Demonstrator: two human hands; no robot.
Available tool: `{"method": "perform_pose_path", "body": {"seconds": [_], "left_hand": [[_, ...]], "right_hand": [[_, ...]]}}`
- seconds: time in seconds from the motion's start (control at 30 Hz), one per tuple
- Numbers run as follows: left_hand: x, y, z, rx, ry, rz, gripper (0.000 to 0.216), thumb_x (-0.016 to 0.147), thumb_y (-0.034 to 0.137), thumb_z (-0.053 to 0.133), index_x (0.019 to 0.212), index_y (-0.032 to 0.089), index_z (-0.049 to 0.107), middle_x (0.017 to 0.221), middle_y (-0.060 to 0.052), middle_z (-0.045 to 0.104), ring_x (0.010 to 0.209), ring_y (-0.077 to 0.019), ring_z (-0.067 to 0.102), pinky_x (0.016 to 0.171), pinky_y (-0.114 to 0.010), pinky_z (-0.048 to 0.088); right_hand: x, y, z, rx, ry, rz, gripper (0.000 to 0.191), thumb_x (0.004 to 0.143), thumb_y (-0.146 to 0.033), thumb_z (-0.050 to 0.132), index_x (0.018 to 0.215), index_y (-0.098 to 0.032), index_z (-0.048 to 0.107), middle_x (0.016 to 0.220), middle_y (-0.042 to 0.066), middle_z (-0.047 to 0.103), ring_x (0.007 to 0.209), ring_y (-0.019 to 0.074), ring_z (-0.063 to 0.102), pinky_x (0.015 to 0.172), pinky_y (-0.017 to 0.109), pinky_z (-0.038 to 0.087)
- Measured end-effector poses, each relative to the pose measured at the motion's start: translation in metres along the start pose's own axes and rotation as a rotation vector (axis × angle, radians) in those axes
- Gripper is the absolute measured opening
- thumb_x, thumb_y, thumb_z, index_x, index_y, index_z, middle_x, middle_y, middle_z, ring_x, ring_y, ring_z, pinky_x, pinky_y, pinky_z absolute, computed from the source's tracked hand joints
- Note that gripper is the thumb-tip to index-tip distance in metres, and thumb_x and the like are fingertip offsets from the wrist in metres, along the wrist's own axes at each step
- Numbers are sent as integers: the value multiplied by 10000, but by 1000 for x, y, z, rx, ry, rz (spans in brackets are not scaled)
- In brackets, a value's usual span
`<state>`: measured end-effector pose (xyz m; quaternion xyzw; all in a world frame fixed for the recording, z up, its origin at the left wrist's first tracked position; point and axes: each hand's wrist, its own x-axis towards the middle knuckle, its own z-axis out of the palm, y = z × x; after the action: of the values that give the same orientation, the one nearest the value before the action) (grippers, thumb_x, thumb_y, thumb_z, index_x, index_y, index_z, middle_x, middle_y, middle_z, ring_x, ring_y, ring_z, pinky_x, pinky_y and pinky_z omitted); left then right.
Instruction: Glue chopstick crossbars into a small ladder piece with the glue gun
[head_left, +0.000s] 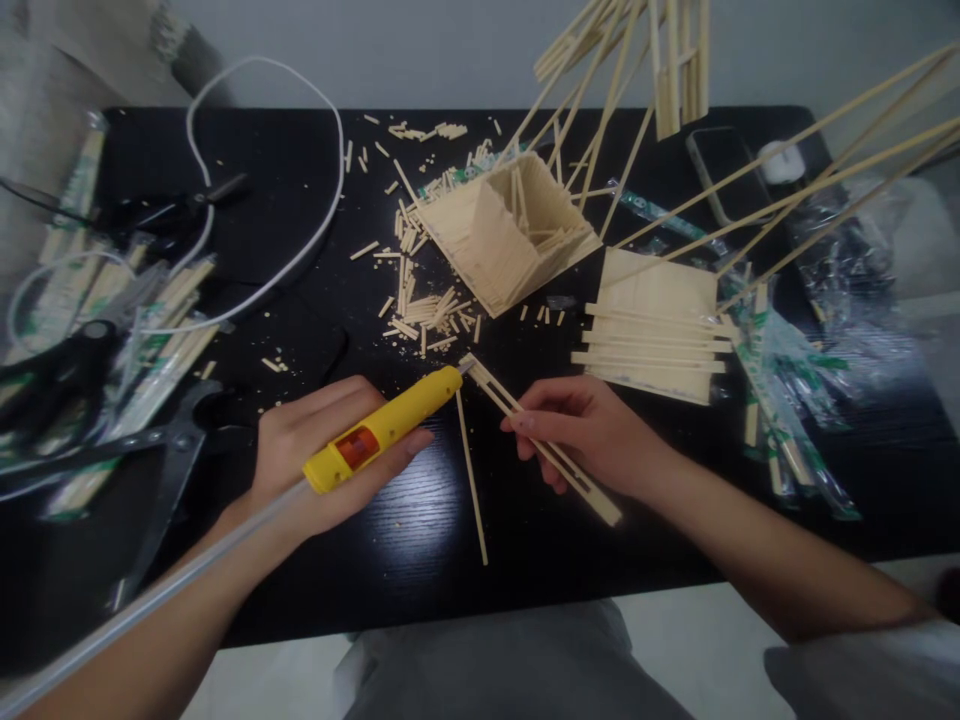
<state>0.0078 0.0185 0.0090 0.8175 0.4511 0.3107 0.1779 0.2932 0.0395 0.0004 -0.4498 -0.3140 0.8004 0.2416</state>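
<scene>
My left hand (330, 440) is wrapped round a yellow hot glue gun (397, 425), a long clear glue stick (202, 575) trailing from its back. The gun's nozzle meets or nearly meets the upper end of a narrow frame of wooden sticks (555, 455). My right hand (574, 425) pinches that frame near its middle, holding it tilted above the table. A single wooden stick (472, 480) lies on the black table between my hands. Beyond them stands a wooden stick box on a square base (517, 240).
Cut stick pieces (431, 310) litter the table. At right lies a flat stick panel (660, 270) with sticks across it, near a phone (724, 175) and wrapped chopsticks (787, 410). Pliers (180, 440), scissors (67, 360) and a white cable (341, 150) are at left. Long sticks (810, 190) jut out at upper right.
</scene>
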Motion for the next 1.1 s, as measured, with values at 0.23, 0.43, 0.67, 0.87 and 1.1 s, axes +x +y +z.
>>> {"method": "perform_pose_path", "body": {"seconds": [0.23,0.43,0.67,0.87,1.1], "left_hand": [[0,4,2,15,22,84,307,1085,403,695,884,172,698,799,-33,731,656,-132,705,574,-247,533],[-2,1,2,32,49,42,309,1090,408,682,883,179,699,802,-34,736,656,-131,705,568,-247,539],[-2,4,4,-7,-7,132,229,1065,394,720,943,201,703,818,-31,766,685,-154,754,556,-257,565],[-7,-3,1,62,76,-50,313,1089,449,658,881,223,718,829,-4,749,683,-138,700,613,-272,551],[-9,-1,-2,95,55,-85,289,1069,397,682,841,221,713,778,0,707,651,-133,656,562,-276,474]], "right_hand": [[2,-2,-2,109,-91,49,271,805,-390,1004,813,-171,845,642,-17,764,406,78,637,365,140,538],[1,-1,-2,119,-114,28,263,820,-378,986,811,-161,837,636,-14,757,410,76,628,379,145,537],[3,2,-3,130,-137,0,226,844,-353,979,818,-168,853,639,-12,762,424,76,640,394,145,540],[4,3,-3,107,-133,-33,245,843,-376,977,811,-172,846,639,-10,759,421,82,631,388,159,535],[-1,4,6,-146,123,-199,297,757,-371,1031,802,-171,817,659,-10,764,473,88,657,436,156,533]]}}
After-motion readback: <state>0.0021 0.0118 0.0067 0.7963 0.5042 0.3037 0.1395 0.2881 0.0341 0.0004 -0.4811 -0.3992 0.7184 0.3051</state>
